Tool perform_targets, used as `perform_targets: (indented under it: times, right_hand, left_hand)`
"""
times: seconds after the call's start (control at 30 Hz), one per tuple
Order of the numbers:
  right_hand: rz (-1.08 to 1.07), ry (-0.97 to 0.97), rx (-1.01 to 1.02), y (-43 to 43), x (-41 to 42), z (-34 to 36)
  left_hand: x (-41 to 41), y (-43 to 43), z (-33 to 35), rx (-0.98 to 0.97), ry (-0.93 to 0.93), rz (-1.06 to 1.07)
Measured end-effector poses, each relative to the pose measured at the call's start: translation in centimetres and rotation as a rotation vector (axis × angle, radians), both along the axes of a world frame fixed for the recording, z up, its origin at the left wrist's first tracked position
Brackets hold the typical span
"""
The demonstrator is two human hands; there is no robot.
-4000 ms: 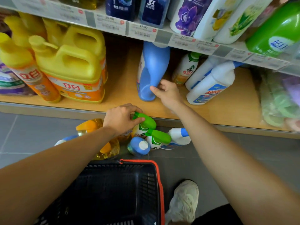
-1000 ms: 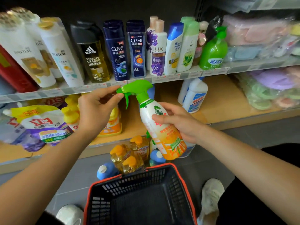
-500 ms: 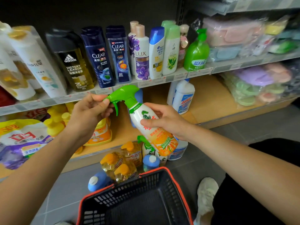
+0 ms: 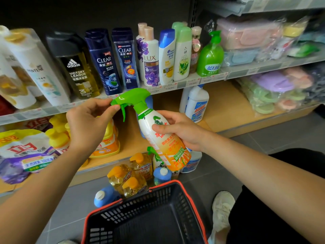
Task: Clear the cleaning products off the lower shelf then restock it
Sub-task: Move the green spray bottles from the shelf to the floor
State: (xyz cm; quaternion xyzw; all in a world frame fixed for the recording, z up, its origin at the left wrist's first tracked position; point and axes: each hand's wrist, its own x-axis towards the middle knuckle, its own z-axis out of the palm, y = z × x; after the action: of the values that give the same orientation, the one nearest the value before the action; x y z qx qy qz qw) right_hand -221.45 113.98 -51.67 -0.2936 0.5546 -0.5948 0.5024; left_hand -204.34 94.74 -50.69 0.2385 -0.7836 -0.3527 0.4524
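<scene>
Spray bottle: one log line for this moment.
right hand: grips spray bottle body | left hand: pinches green trigger head | place: before lower shelf

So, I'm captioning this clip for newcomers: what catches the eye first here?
The green-topped spray bottle held up mid-frame: the right hand grips its body, the left hand pinches its nozzle. Below is a black basket with a red rim, with loose bottles on the floor between it and the lower shelf.

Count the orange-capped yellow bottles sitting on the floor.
3, clustered between the shelf and the basket: rear bottle by the spray bottle, left bottle, front bottle nearest the basket. Others may hide behind it.
</scene>
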Motion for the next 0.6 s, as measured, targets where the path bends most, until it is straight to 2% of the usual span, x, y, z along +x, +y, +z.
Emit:
perform_targets:
  times: [0.2,0.27,0.37,0.6]
  right_hand:
    - [0.02,0.034,0.026,0.1,-0.2,-0.3]
    - [0.021,0.051,0.038,0.1,-0.2,-0.4]
    - [0.01,0.102,0.039,0.1,-0.1,-0.5]
    - [-0.049,0.336,0.034,0.3,0.1,-0.7]
  left_hand:
    - [0.7,0.2,0.7,-0.272,-0.089,-0.013]
    - [0.6,0.1,0.6,-0.288,-0.103,-0.009]
    - [0.3,0.1,0.8,-0.197,-0.135,-0.039]
    - [-0.4,1.3,0.4,0.19,-0.093,-0.115]
